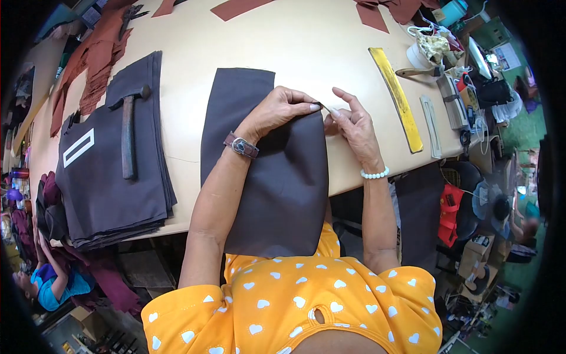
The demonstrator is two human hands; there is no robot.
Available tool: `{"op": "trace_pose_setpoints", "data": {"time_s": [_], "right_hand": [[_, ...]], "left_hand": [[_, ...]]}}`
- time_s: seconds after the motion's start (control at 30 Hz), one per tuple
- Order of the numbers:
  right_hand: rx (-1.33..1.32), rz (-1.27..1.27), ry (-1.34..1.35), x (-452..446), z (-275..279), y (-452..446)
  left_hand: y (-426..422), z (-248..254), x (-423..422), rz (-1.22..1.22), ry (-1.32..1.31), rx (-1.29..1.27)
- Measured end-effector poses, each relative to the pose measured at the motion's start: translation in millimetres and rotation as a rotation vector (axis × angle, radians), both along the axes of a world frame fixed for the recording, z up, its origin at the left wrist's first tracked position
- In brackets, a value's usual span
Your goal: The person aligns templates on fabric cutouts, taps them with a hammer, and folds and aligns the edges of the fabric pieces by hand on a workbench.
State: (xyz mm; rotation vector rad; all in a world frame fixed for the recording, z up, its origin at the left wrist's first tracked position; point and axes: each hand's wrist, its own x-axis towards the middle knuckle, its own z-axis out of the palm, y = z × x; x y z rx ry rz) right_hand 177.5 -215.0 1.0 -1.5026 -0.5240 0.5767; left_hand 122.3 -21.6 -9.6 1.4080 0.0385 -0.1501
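Observation:
A dark brown sheet [277, 194] hangs from the table's edge over the person's lap, its far part lying on the tabletop. My left hand [288, 111] pinches the sheet's upper right corner between thumb and fingers. Close beside it, my right hand [352, 127] holds a small thin strip or tool at that same corner, thumb and index finger together, another finger raised. What exactly the strip is, I cannot make out. Left of the sheet, a hammer [128, 135] rests on a stack of dark sheets [112, 200], near a white rectangular frame [78, 147].
On the pale table [183, 118], a yellow bar [396, 100] and a thin clear-looking strip [431, 127] lie to the right. Reddish-brown scraps [97, 65] lie at the far left. A brush [418, 72] and a white cup [418, 57] stand near the right edge. Another person [59, 280] is at lower left.

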Motion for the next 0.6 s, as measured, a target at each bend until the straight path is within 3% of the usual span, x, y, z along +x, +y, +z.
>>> {"op": "trace_pose_setpoints", "data": {"time_s": [0.27,0.37,0.43,0.6], "right_hand": [[0.082,-0.109,-0.002,3.8,-7.4,-5.6],[0.103,-0.419,-0.138,23.7,-7.7,-19.4],[0.006,-0.683,-0.310,59.2,-21.1,-43.3],[-0.848,-1.028,-1.089,144.5,-46.1,-102.0]], "left_hand": [[0.2,-4.8,2.1,-0.003,-0.008,0.047],[-0.5,-2.3,1.8,-0.005,-0.005,0.043],[0.1,-0.3,0.8,-0.001,-0.003,0.035],[-3.3,-6.4,3.8,0.046,-0.047,0.061]]}}
